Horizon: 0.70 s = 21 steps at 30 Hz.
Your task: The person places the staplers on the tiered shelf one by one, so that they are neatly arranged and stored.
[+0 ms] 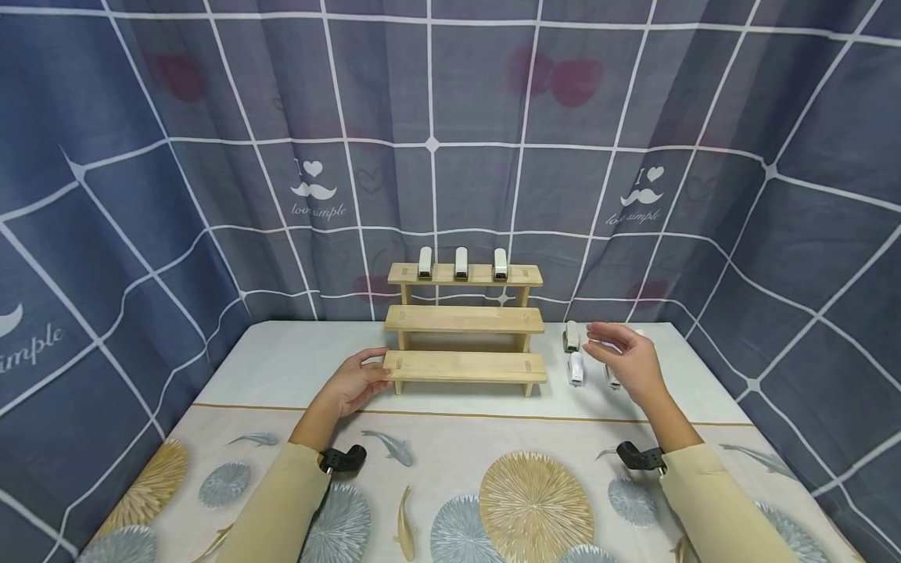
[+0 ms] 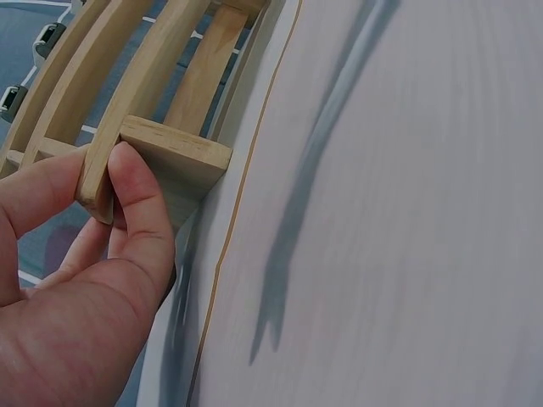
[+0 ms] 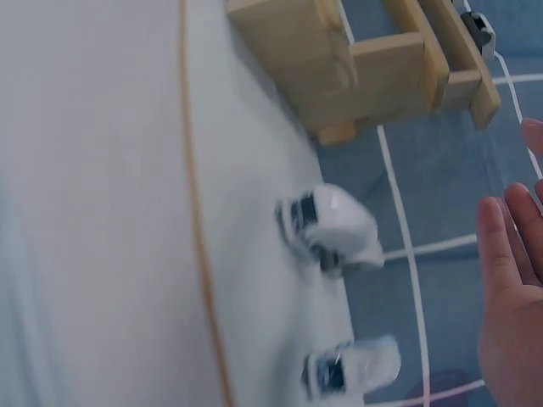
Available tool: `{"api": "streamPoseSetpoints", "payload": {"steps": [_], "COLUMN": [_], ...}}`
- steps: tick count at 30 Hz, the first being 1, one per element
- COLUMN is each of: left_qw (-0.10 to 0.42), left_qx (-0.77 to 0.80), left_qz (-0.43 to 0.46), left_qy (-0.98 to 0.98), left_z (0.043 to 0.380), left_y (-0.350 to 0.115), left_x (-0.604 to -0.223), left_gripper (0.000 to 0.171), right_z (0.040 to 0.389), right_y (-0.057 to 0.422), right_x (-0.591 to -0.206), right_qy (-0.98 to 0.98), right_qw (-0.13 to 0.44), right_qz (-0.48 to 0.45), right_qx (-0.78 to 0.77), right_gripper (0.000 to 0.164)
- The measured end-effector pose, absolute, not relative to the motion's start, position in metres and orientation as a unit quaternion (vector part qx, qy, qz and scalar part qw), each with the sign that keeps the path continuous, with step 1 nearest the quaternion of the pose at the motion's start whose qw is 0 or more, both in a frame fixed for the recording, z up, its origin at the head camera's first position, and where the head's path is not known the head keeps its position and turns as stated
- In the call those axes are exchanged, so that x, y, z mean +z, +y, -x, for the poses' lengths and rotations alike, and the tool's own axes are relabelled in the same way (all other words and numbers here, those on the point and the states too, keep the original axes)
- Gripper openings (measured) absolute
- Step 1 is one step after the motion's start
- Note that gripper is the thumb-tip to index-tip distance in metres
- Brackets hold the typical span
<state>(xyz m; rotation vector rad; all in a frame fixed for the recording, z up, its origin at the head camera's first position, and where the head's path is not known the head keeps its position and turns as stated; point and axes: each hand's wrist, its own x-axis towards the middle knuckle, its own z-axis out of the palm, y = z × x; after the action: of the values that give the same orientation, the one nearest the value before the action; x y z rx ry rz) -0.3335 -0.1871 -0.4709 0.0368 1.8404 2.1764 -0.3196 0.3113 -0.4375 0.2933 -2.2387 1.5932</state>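
Note:
A three-tier wooden stand (image 1: pixel 464 319) stands at the middle back of the table. My left hand (image 1: pixel 355 381) grips the left end of its lowest board, thumb and fingers around the edge in the left wrist view. Three small white stapler-like items (image 1: pixel 461 264) sit in a row on the top tier. To the right of the stand, several more white items (image 1: pixel 576 369) lie on the table, some partly hidden by my right hand (image 1: pixel 629 360). That hand hovers over them with fingers extended and slightly bent, holding nothing. In the right wrist view a white item (image 3: pixel 339 222) shows dark parts at one end.
The middle tier (image 1: pixel 464 319) and lowest tier (image 1: pixel 464 365) carry no items. A patterned cloth (image 1: pixel 436 469) covers the front of the table, white surface behind it. Blue checked curtains (image 1: pixel 380 180) enclose the back and both sides. Each wrist wears a black camera strap (image 1: pixel 341 460).

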Motion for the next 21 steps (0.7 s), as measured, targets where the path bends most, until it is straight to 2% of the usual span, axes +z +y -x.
{"api": "streamPoseSetpoints", "payload": {"steps": [6,21], "left_qw": [0.143,0.142], "left_qx": [0.754,0.760], "left_qz": [-0.009,-0.012], "left_qy": [0.641,0.634], "left_z": [0.333,0.334], "left_y": [-0.186,-0.187], "left_x": [-0.470,-0.471], "left_gripper": [0.066,0.067], "right_z": [0.307,0.291], "right_y": [0.330,0.374], "right_x": [-0.444,-0.461], "right_qy": [-0.776,-0.790], "right_qw": [0.196,0.233], "right_qz": [-0.106,-0.035], "right_qx": [0.590,0.566], "right_gripper": [0.049,0.048]}}
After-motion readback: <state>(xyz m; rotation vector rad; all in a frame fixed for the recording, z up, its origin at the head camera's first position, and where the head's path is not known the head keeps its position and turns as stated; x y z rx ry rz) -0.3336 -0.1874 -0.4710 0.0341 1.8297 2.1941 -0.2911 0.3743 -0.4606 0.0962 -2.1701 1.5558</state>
